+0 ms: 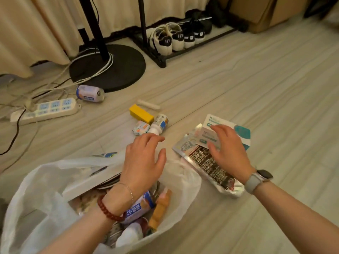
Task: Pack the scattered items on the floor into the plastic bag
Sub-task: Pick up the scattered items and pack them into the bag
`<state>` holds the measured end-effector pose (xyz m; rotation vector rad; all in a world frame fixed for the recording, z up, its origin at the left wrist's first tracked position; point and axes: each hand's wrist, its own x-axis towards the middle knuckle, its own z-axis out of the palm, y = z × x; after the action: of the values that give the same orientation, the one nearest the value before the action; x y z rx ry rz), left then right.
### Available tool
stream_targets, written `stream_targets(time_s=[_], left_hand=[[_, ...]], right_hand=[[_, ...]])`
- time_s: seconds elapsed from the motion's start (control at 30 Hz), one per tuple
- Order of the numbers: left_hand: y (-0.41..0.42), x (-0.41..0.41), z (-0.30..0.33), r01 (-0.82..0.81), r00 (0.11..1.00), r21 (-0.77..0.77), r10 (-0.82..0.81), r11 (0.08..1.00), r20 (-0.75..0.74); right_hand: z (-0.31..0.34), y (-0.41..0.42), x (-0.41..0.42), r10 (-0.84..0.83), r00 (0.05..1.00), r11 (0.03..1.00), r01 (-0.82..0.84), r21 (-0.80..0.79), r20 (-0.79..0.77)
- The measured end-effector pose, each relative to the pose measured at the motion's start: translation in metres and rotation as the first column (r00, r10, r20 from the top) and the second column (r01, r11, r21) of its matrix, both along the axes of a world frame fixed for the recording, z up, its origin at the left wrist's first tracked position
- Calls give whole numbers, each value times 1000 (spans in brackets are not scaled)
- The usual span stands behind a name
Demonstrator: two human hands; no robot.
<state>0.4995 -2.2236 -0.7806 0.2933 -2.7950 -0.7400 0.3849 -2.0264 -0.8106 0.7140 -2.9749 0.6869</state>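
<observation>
plastic bag: on floor, part filled. left hand, right hand: fingers spread, empty, right over boxes. risk: stacked boxes slide apart if gripped loosely.

Domestic room, lived-in home. Evidence: pale wood-look floor; cream curtains; low black shoe rack holding sneakers; round fan-stand base; power strip with trailing cables.
</observation>
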Motion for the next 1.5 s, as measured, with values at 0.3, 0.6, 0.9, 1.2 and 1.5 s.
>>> stream_targets(time_s=[0.3,0.6,0.9,1.2,1.5], left_hand=[[58,-107,-61,154,799,-2,-123,988,589],[94,-118,-120,115,705,-94,-15,989,709],[111,-119,-116,79,858,-268,71,960,508],[76,-113,-99,22,833,-101,37,995,553],[88,-96,-80,-70,964,-33,76,997,256]], right_hand=[[-28,50,-94,-43,930,941,-86,328,366],[-45,77,-66,-466,855,861,498,-107,225],[-45,97,-47,-561,808,804,583,-114,180],[-37,104,-16,-504,836,846,529,-71,218],[-32,125,-1,-519,827,840,541,-50,216]])
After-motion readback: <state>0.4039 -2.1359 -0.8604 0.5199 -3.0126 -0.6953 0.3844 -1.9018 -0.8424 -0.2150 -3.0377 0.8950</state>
